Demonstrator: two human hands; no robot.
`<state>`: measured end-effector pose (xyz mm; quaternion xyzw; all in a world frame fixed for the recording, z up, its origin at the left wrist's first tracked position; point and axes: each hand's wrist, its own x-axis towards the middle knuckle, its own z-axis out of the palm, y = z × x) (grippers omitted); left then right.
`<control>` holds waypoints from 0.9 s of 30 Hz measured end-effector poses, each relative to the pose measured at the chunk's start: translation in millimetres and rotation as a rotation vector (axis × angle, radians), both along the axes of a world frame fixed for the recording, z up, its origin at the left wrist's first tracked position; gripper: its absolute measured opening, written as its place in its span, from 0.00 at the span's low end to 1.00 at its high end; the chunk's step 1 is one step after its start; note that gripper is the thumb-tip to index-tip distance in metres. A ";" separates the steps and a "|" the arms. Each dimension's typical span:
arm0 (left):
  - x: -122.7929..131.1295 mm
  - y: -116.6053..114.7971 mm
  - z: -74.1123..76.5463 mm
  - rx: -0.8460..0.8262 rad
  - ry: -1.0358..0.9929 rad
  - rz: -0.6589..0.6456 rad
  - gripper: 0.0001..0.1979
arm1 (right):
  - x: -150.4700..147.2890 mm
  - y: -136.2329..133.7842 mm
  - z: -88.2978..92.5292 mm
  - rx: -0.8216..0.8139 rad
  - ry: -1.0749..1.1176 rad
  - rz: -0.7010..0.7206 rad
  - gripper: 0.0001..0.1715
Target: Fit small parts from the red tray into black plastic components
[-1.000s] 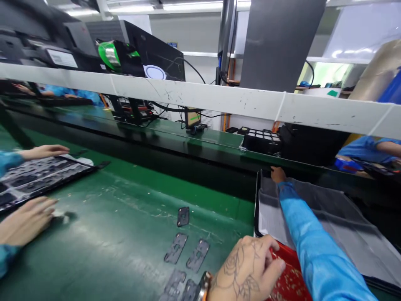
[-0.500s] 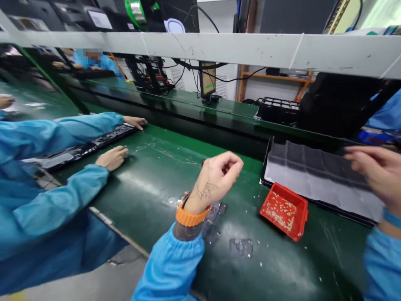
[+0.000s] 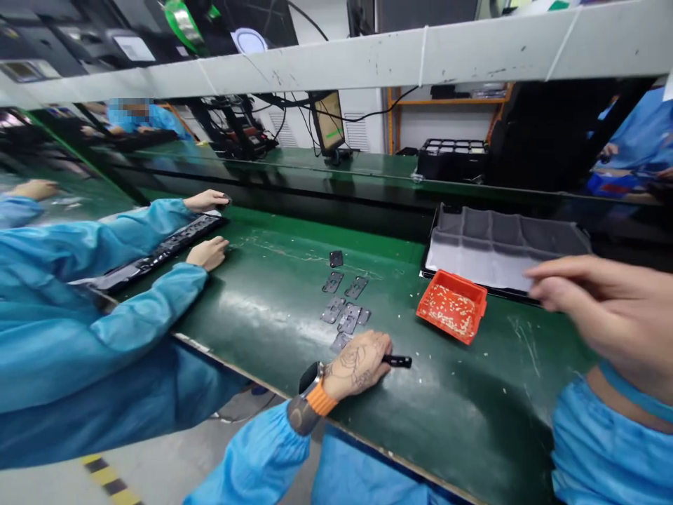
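Observation:
My left hand (image 3: 362, 358), with an orange-strapped watch at the wrist, is low over the green bench. It is closed on a small black plastic plate (image 3: 397, 361), seen nearly edge-on. Just beyond it several similar flat dark plates (image 3: 349, 317) lie loosely grouped. My right hand (image 3: 604, 305) is raised at the right, thumb and forefinger pinched together; anything between them is too small to make out. Between my hands stands a red tray (image 3: 451, 303) scattered with tiny pale pieces.
Behind the red tray lies a black tray (image 3: 427, 270) covered by a translucent grey sheet with compartments. Tiny pale bits dot the green bench (image 3: 473, 414). At left, a co-worker's hands (image 3: 209, 252) are beside another long black tray (image 3: 158, 254). A white beam (image 3: 336, 66) crosses above.
My left hand has come down toward the bench's front edge, and a black plate now shows in its fingers. My right hand appears lower and nearer. The view has shifted.

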<state>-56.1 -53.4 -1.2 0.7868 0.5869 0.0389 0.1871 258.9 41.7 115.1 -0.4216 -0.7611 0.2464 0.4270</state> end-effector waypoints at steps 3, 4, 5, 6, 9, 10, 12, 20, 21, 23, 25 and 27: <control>6.6 21.0 27.9 0.078 -0.133 0.019 0.03 | -37.4 0.3 4.9 0.087 -0.242 0.244 0.07; 10.8 30.0 41.5 0.116 -0.213 0.030 0.03 | -46.5 2.4 2.7 0.071 -0.294 0.333 0.09; 16.2 39.4 56.3 0.147 -0.315 0.035 0.03 | -53.7 4.9 -0.5 0.060 -0.312 0.381 0.12; 22.4 48.8 71.5 0.162 -0.427 0.029 0.03 | -59.2 7.5 -3.9 0.059 -0.295 0.388 0.14; 43.1 73.7 109.3 0.097 -0.781 -0.036 0.04 | -67.3 14.2 -11.3 0.093 -0.073 0.222 0.06; 49.6 80.7 116.9 0.057 -0.896 -0.056 0.06 | -68.0 15.5 -12.2 0.118 0.011 0.148 0.03; 60.7 92.9 123.6 0.004 -1.088 -0.065 0.12 | -68.0 17.1 -12.4 0.193 0.128 0.042 0.02; 70.7 111.5 113.4 -0.162 -1.350 -0.094 0.18 | -76.8 27.9 -12.6 0.671 0.059 -0.029 0.13; 68.6 111.5 113.6 -0.162 -1.359 -0.096 0.17 | -79.1 29.7 -13.7 0.705 0.043 -0.032 0.14; 64.1 111.6 114.8 -0.154 -1.375 -0.090 0.14 | -83.1 32.5 -16.1 0.745 0.023 -0.034 0.15; 60.6 112.0 115.8 -0.130 -1.377 -0.094 0.13 | -85.5 33.6 -18.2 0.759 0.013 -0.035 0.15; 58.4 112.3 116.1 -0.068 -1.354 -0.104 0.14 | -86.7 33.0 -19.7 0.761 0.013 -0.037 0.15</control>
